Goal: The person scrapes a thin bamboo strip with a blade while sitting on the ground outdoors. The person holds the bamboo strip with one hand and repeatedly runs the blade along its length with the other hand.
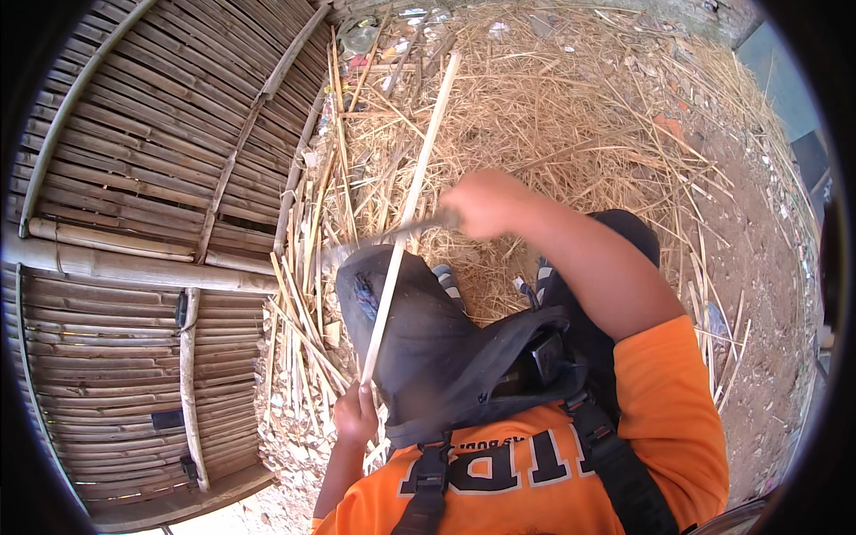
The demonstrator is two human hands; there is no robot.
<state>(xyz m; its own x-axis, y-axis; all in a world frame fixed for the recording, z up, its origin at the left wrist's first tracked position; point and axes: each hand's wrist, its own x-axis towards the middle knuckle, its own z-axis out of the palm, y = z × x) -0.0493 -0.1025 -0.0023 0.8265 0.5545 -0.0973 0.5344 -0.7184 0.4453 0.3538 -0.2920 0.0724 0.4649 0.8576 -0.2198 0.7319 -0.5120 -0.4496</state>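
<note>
My left hand (355, 412) is closed round the lower end of a long, pale bamboo strip (430, 143), beside my left thigh. The strip slants up and away past my left knee, its far end over the straw. In my right fist (486, 203) is the handle of a long-bladed knife (370, 239). Its blade reaches leftward across the strip, just beyond my left knee, and is somewhat blurred. Whether the edge bites into the strip, I cannot tell.
A slatted bamboo wall (143, 160) rises close on my left. Loose bamboo strips (312, 330) and pale chips lie along its foot. Straw and shavings (535, 98) cover the ground ahead. Bare brown soil (758, 294) stretches to the right. A dark bag (517, 357) rests on my lap.
</note>
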